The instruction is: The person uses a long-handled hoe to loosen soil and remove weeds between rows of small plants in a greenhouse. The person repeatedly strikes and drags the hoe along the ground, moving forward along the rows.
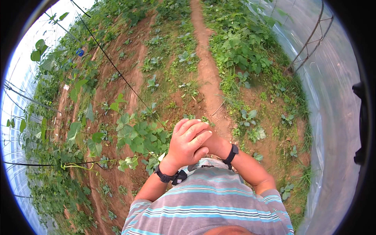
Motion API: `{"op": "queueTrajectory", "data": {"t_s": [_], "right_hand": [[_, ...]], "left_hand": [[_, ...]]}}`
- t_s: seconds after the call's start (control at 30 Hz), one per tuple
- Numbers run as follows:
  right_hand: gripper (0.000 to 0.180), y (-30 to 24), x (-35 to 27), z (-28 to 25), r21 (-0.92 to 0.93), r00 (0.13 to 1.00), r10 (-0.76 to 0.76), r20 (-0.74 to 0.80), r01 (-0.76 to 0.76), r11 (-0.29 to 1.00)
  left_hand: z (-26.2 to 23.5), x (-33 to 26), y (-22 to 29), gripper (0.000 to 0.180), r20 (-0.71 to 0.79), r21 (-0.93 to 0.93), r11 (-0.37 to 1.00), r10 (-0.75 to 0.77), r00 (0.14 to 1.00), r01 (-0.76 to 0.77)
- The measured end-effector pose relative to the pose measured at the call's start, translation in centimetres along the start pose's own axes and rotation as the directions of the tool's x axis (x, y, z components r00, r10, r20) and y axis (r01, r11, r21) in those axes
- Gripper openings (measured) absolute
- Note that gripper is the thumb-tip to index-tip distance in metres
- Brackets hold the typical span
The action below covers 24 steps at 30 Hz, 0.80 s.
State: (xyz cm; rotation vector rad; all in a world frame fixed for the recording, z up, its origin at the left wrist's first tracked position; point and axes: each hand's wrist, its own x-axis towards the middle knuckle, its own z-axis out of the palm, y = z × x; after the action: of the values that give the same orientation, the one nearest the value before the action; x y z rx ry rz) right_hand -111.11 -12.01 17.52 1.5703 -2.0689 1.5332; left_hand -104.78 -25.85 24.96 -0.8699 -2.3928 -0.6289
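Observation:
Both hands are brought together in front of my waist. My left hand [185, 141] lies over my right hand [217, 144], its fingers bent and closed round it. Most of my right hand is covered, and its fingers are hidden. No tool or plant shows between the hands. Each wrist wears a black strap; the left wrist strap [165, 175] has a small black piece on it, and the right wrist strap [232, 154] is plain. Close to my left hand stands a leafy green plant [143, 136].
A narrow dirt path [207, 66] runs ahead between planted beds. Low seedlings [248, 117] and weeds grow on the right, beside a clear plastic wall [333, 117]. Dark lines [113, 64] cross the left side at height, with vines near them. A bent metal frame [309, 43] stands far right.

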Motion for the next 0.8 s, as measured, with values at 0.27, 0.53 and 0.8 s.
{"op": "queueTrajectory", "data": {"t_s": [0.27, 0.53, 0.8], "right_hand": [[0.029, -0.6, -0.9, 0.7, -0.015, 0.997, 0.017, -0.076, -0.018, 1.0], [0.024, -1.3, -3.2, -4.5, 0.055, 0.895, 0.263, -0.359, -0.262, 0.964], [0.018, -0.7, -6.1, -6.1, 0.025, 0.83, 0.382, -0.406, -0.408, 0.913]], "left_hand": [[0.5, -0.7, -0.5, 0.043, -0.075, -0.264, 0.963, -0.078, 0.994, 0.056], [-10.1, 2.6, 1.9, 0.051, -0.403, -0.515, 0.845, -0.089, 0.911, -0.146], [-16.3, 5.0, 7.2, 0.058, -0.421, -0.549, 0.685, 0.268, 0.867, -0.479]]}}
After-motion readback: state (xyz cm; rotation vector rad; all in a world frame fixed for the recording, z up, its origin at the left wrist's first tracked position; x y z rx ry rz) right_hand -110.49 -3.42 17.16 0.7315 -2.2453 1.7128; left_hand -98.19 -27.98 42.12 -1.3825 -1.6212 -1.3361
